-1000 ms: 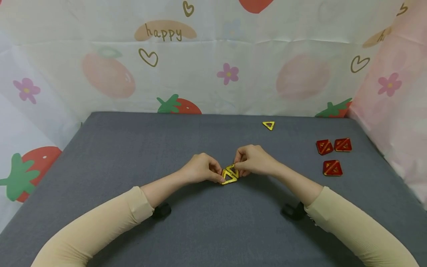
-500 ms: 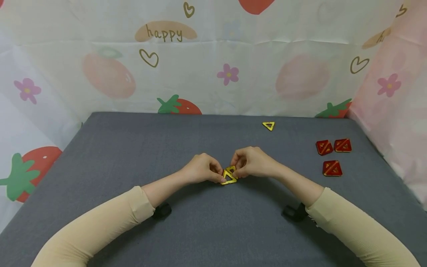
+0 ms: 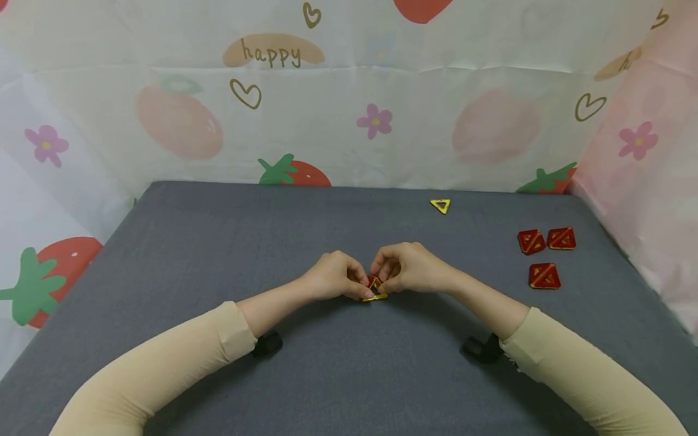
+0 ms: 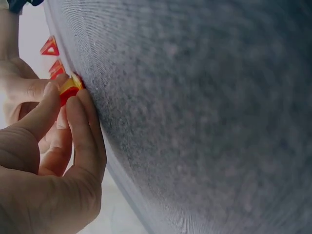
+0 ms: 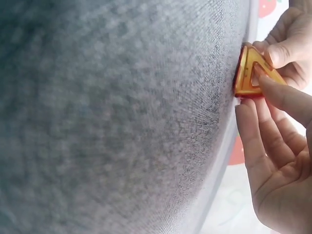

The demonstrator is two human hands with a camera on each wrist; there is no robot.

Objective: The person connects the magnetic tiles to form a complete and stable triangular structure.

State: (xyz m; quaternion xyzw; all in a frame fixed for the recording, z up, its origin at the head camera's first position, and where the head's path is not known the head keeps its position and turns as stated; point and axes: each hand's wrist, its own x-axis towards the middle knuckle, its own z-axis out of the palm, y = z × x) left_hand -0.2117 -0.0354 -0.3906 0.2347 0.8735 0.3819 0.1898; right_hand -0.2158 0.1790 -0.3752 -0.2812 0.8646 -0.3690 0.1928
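Observation:
My left hand [image 3: 340, 277] and right hand [image 3: 406, 266] meet at the middle of the table over a small cluster of triangular magnetic tiles [image 3: 375, 297]. The tiles are yellow and red with open centres. In the right wrist view a yellow triangle [image 5: 247, 85] stands tilted up from the cloth, red along its edges. Thumb and fingers of my right hand [image 5: 280, 165] pinch its near side. My left hand [image 4: 58, 161] pinches the cluster from the other side, where yellow and red edges [image 4: 71, 87] show between the fingertips. The fingers hide much of the cluster.
One yellow triangle [image 3: 440, 206] lies by the table's back edge. On the right lie red triangle pairs, one at the back [image 3: 531, 241], one beside it [image 3: 561, 238] and one nearer [image 3: 544, 275]. A printed curtain [image 3: 414, 163] borders the grey table [image 3: 245, 242].
The yellow triangles at the middle, seen face-on before, have been tipped up together, and red now shows on them. My right hand has shifted slightly left, closer to the left hand.

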